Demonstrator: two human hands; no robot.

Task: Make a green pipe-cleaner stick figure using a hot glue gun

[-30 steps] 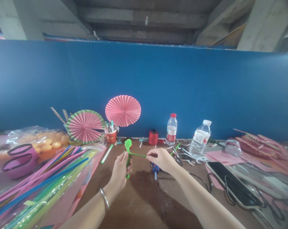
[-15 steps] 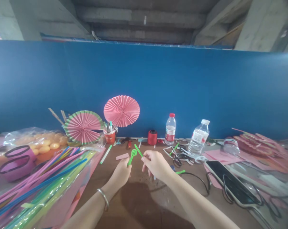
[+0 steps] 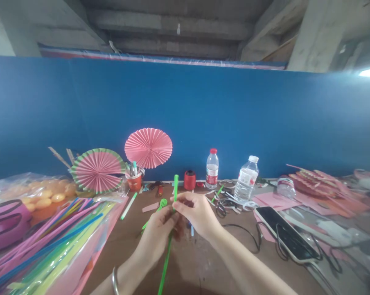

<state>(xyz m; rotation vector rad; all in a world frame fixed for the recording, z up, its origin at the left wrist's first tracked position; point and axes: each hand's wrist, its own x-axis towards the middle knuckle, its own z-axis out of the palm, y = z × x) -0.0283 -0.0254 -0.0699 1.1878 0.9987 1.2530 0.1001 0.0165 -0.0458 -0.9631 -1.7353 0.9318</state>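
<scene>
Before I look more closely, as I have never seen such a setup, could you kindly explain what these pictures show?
There is no machine here, only a person's left hand and right hand, both bare. Every picture comes from one camera worn on that person's head, looking forward and down. Together, the hands hold a green stem, roughly upright. A curled green piece shows beside the left hand; I cannot tell whether it is held. On the brown table are a red-capped bottle, a white-capped bottle, a phone, a cup of pens and, at the picture's left, coloured sticks.
</scene>
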